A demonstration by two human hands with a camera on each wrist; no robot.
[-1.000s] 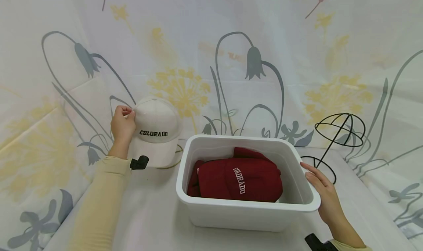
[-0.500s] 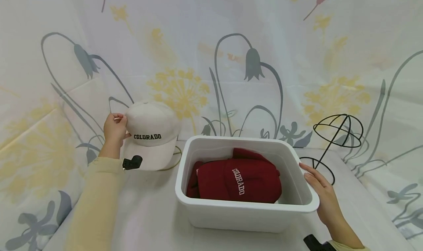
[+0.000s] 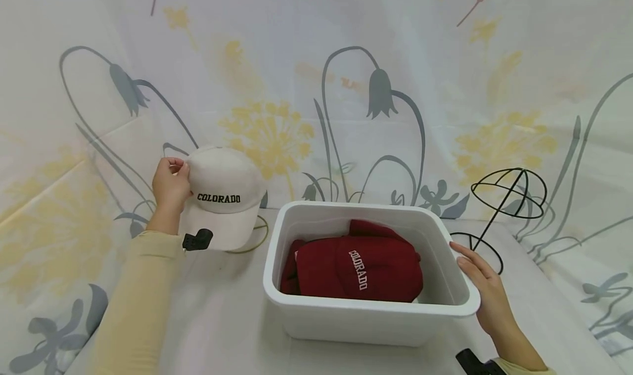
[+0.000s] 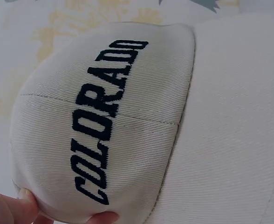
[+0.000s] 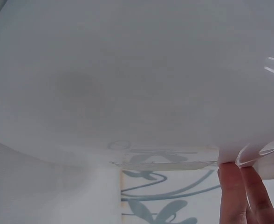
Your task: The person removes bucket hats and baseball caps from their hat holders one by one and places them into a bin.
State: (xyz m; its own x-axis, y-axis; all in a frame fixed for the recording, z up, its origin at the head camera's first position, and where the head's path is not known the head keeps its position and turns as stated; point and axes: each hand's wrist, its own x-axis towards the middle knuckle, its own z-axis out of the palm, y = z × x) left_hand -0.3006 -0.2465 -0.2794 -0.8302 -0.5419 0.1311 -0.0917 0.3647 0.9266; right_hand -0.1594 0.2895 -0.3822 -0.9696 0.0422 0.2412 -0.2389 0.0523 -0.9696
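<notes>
My left hand [image 3: 170,185] pinches the side of a cream baseball cap [image 3: 227,172] with black COLORADO lettering, at the left of the head view. The cap's front and brim fill the left wrist view, where fingertips [image 4: 27,205] press its edge. Under the cap part of a gold wire hoop [image 3: 265,233] shows; what joins them is hidden. My right hand [image 3: 487,292] grips the right rim of a white plastic bin [image 3: 356,323]. From below, the right wrist view shows fingers [image 5: 232,191] against the rim's underside. Inside the bin lies a dark red COLORADO cap [image 3: 321,268].
Behind the bin's right end stands a black wire hat stand [image 3: 498,213], bearing no hat. A white cloth covers the table [image 3: 217,314]. At the back hangs a flower-printed curtain [image 3: 296,51].
My left hand and the cream cap have moved a little to the left, and the gold hoop shows slightly farther left. My right hand and the bin have stayed put.
</notes>
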